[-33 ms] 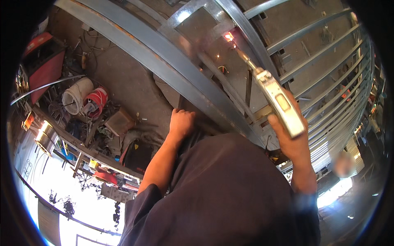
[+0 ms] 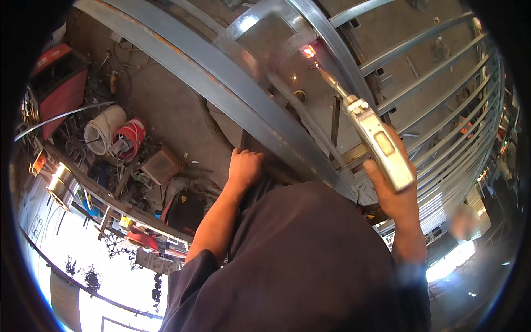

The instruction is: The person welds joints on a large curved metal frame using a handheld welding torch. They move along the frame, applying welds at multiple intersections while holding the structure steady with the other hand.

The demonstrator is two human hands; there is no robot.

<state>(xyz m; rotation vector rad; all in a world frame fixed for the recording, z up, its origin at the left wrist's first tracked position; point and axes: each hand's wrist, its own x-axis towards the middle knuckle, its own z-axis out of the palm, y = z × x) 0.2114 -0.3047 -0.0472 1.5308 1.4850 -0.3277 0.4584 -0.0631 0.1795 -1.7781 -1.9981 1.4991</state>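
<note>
My right hand [image 2: 394, 191] is wrapped round a pale, boxy handheld welding gun [image 2: 381, 143]. The gun's narrow metal nozzle points up and left, and its tip meets a bright orange-red glow beside a steel tube [image 2: 332, 47] of a metal frame. A flat metal plate [image 2: 251, 25] adjoins the glowing spot. My left hand [image 2: 245, 166] is closed near my dark-clothed lap, just below a long grey steel beam [image 2: 221, 74]. Whatever its fingers hold, if anything, is hidden.
Parallel steel bars [image 2: 426, 50] of a large frame extend to the right. On the left floor stand a white bucket [image 2: 99, 135] and a red bucket [image 2: 133, 133], with a red cabinet [image 2: 63, 94] behind. A brown box [image 2: 161, 165] and a dark case [image 2: 187, 209] lie nearer me.
The welding gun and my right hand have shifted very slightly downward. A small spark ring on the floor has faded. My left hand has stayed put.
</note>
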